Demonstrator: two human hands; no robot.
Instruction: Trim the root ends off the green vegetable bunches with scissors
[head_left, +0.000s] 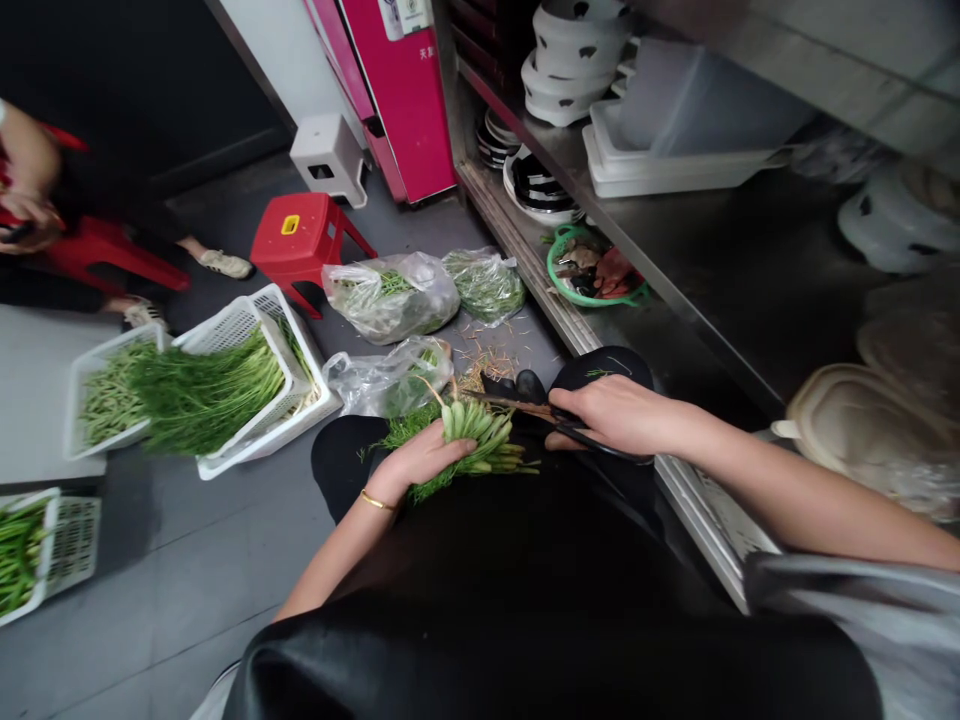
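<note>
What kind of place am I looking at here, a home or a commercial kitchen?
Most likely a restaurant's back-of-house prep area. Steel shelving holds stacked bowls and trays, white baskets of greens sit on the floor, and the left hand grips a bunch of greens while the right hand works scissors.

green stalk bunch over lap, scissors at its ends

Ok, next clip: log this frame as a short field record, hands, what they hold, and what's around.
left hand: grips a bunch of green stalks over the lap
right hand: holds scissors, blades at the stalk ends
floor: white baskets of greens, plastic bags of greens, red stool
shelf: stacked dishes, green colander
other person: hand, far left
</note>
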